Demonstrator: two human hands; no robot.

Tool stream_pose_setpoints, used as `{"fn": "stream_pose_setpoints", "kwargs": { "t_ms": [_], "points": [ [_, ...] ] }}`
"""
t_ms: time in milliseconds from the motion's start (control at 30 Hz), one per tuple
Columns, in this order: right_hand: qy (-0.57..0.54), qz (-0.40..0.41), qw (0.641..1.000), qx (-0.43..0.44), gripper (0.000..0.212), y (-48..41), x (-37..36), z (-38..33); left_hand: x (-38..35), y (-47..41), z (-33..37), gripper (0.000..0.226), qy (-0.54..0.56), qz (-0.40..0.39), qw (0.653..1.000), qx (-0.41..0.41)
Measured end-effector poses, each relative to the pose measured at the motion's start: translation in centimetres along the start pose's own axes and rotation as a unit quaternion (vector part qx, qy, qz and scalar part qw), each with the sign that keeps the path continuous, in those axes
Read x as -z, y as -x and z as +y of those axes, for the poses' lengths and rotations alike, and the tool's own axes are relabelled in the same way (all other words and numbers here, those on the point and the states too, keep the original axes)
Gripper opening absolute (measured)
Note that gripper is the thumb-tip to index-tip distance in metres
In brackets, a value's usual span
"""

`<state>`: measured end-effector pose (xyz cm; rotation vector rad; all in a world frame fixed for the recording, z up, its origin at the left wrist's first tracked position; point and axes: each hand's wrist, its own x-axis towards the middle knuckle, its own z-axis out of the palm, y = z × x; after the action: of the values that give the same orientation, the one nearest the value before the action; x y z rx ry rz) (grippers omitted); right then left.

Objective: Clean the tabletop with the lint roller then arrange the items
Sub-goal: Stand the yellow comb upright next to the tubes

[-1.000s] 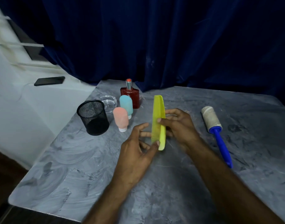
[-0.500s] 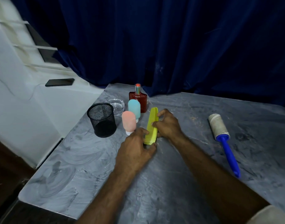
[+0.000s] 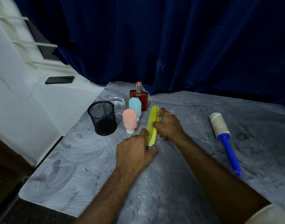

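Observation:
A yellow-green comb (image 3: 152,125) lies lengthwise on the grey tabletop (image 3: 178,183), just right of the bottles. My left hand (image 3: 135,152) pinches its near end between thumb and fingers. My right hand (image 3: 168,125) grips the comb's middle from the right side. The lint roller (image 3: 223,135), with a whitish head and blue handle, lies untouched on the table to the right of my hands.
At the back left stand a black mesh cup (image 3: 103,118), a clear glass dish (image 3: 117,105), a pink bottle (image 3: 129,121), a light blue bottle (image 3: 135,108) and a red perfume bottle (image 3: 139,97). A phone (image 3: 59,80) lies on the white ledge. A dark blue curtain hangs behind.
Both hands have brought the comb down and away from me, from held upright above the table to lying low beside the bottles.

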<state>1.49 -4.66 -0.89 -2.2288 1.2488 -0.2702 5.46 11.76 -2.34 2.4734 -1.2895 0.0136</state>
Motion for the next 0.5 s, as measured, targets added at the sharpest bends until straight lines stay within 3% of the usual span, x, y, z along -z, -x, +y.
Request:
{"fn": "stream_pose_setpoints", "kwargs": {
  "t_ms": [500],
  "points": [
    [0.047, 0.018, 0.999, 0.015, 0.047, 0.44, 0.26, -0.15, -0.26, 0.58, 0.12, 0.053, -0.006, 0.031, 0.999, -0.001]
  ]
}}
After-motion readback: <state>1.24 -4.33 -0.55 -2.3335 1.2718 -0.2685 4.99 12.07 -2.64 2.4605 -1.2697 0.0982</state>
